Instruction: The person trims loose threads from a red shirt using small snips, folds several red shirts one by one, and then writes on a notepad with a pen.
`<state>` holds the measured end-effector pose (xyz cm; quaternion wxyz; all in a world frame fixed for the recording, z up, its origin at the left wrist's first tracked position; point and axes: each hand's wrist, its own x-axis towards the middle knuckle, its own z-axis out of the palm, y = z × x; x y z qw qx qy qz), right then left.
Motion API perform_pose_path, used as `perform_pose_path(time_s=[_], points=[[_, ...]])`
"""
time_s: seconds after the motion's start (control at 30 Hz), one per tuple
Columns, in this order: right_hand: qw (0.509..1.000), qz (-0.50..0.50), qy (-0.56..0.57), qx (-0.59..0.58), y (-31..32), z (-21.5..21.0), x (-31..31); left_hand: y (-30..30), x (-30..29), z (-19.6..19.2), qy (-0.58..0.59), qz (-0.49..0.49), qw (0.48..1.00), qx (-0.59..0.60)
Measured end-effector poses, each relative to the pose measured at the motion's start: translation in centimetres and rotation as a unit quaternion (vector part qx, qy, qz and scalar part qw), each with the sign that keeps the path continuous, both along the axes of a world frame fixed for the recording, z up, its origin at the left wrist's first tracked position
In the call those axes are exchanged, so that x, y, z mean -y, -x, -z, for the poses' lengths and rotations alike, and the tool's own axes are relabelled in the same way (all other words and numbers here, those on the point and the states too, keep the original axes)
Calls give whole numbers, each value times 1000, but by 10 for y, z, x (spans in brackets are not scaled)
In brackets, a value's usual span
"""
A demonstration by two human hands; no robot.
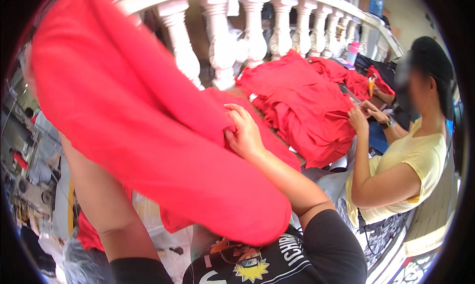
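Right hand (242, 133) pinching red cloth (148, 125); left hand hidden under it, grip unclear. Blue sign (376, 5) behind white balustrade (252, 26).

A small white rectangular tag (233, 6) hangs on the white stone balustrade (255, 31) near the top centre. A blue rectangular sign (376, 5) stands on the far wall at upper right, its markings too small to tell.
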<state>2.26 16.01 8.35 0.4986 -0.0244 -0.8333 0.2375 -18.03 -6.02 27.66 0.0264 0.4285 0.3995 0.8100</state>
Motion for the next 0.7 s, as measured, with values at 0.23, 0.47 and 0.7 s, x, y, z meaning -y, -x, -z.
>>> perform_pose_path(time_s=[0.23, 0.47, 0.7], points=[[983, 172, -58, 30, -21, 23, -53, 69, -29, 187, 67, -46, 972, 219], [948, 101, 223, 205, -91, 65, -114, -51, 11, 326, 398, 43, 830, 388], [946, 141, -13, 291, -115, 95, -99, -75, 27, 318, 562, -33, 780, 274]])
